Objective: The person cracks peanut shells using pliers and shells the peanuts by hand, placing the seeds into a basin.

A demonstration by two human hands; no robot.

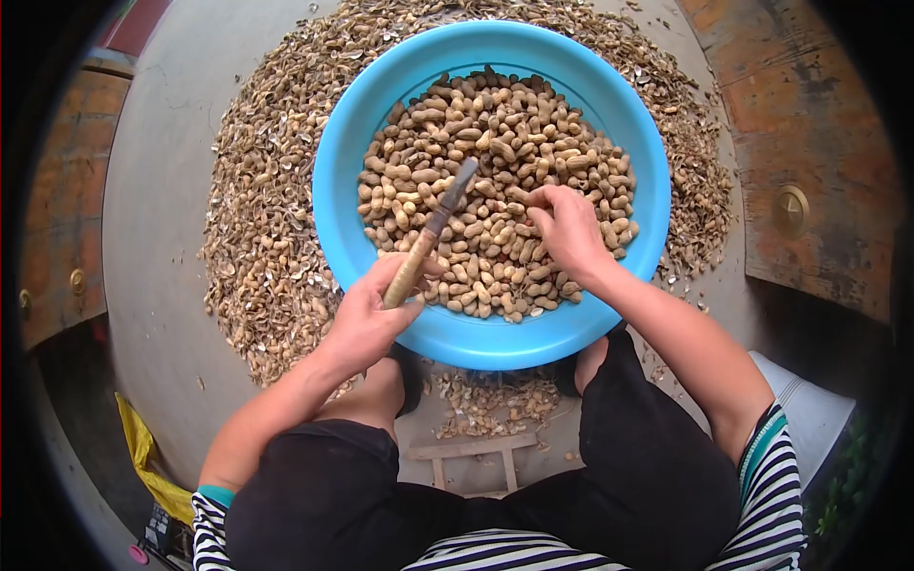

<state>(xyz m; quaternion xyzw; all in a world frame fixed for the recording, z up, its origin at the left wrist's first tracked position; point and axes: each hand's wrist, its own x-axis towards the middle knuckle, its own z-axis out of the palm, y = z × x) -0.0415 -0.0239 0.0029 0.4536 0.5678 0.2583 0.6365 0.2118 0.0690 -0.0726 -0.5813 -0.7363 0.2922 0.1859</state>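
Note:
My left hand [376, 309] is closed around a narrow tool [419, 257] with a pale wooden-looking handle and a dark, flat tip. The tool slants up and to the right over the near left part of a blue plastic basin [333, 190]. Unshelled peanuts [490, 247] fill the bottom of this basin in a broad heap. Over the right side of the heap, my right hand [568, 228] has its fingers curled down, with the fingertips at the peanuts. What lies between its finger and thumb is hidden.
Broken peanut shells [271, 219] cover the floor around the basin, with more shells [500, 400] between my feet. Wooden furniture [809, 143] stands at the right, and another wooden piece [71, 200] at the left. A yellow bag [148, 457] lies lower left; a grey-white container [804, 409] stands lower right.

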